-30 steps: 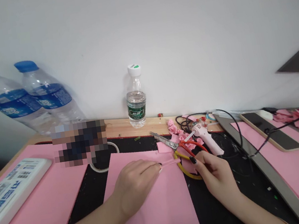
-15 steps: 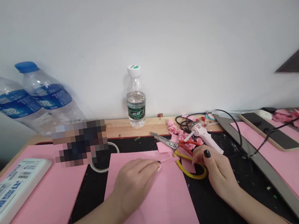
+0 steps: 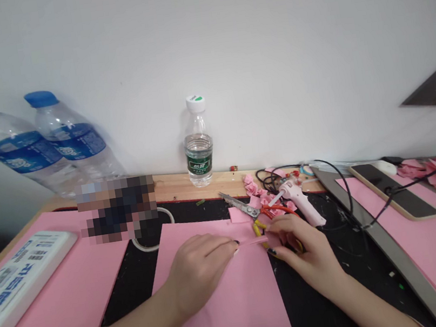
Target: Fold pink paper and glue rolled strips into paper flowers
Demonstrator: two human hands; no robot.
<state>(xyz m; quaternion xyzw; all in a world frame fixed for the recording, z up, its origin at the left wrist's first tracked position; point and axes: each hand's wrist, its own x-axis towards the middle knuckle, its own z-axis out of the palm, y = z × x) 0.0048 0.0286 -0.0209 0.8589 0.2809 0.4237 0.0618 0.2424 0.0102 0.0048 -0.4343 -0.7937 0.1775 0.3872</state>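
Between the fingertips of my left hand (image 3: 201, 267) is a thin pink paper strip (image 3: 254, 241) that points to the right. My right hand (image 3: 307, 254) is at the strip's free end, thumb and fingers apart, with no clear grip on anything. Behind and partly under my right hand lie scissors (image 3: 252, 212) with red and yellow handles, blades towards the upper left. A large pink paper sheet (image 3: 226, 304) lies flat below my hands. The pink glue gun (image 3: 301, 203) rests just beyond my right hand, beside crumpled pink paper (image 3: 251, 186).
A small water bottle (image 3: 198, 150) stands by the wall, and two large bottles (image 3: 71, 141) lean at the left. A long white box (image 3: 27, 285) lies on pink paper. At the right are a phone (image 3: 394, 192) and black cables (image 3: 347, 193). The black mat (image 3: 117, 288) is underneath.
My right hand has shifted slightly left and its thumb has swung down, away from the fingers, near the strip's end. My left hand with the strip has moved slightly down and right.
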